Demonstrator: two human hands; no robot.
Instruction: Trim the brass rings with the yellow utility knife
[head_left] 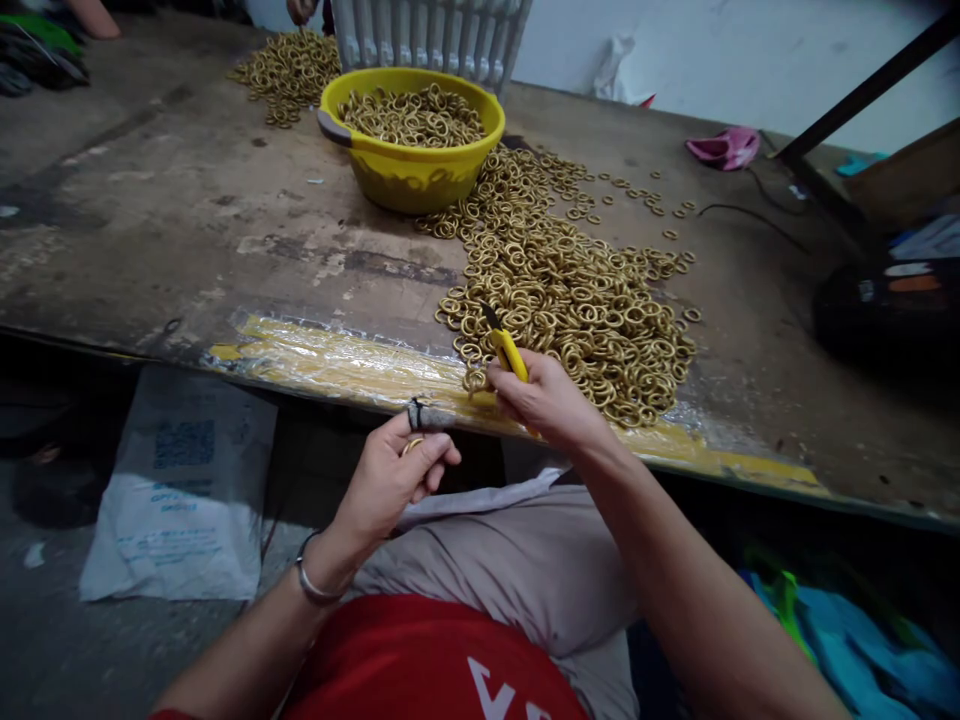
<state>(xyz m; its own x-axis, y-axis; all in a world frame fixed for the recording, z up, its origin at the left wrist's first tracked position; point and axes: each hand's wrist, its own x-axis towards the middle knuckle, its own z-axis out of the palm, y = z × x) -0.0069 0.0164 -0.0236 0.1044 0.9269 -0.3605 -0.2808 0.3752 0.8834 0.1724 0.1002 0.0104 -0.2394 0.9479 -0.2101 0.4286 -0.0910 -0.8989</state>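
Observation:
Just off the table's front edge, my left hand (394,465) is closed on a gold ring (412,446) pinched at the thumb. A grey wrap (429,416) tied with black covers its index finger. My right hand (544,395) grips a yellow utility knife (511,352), its dark blade pointing up and away. That hand is at the near edge of a large heap of gold rings (570,290), and one ring (474,379) lies close to its fingertips. Whether the right fingers also hold a ring I cannot tell.
Behind the heap stands a yellow basin (420,180) full of rings. A grey radiator (431,40) rises beyond it. Another person's hand (301,10) is by a smaller ring pile (289,75). Yellow tape (345,365) lines the table edge. A white sack (184,490) is below left.

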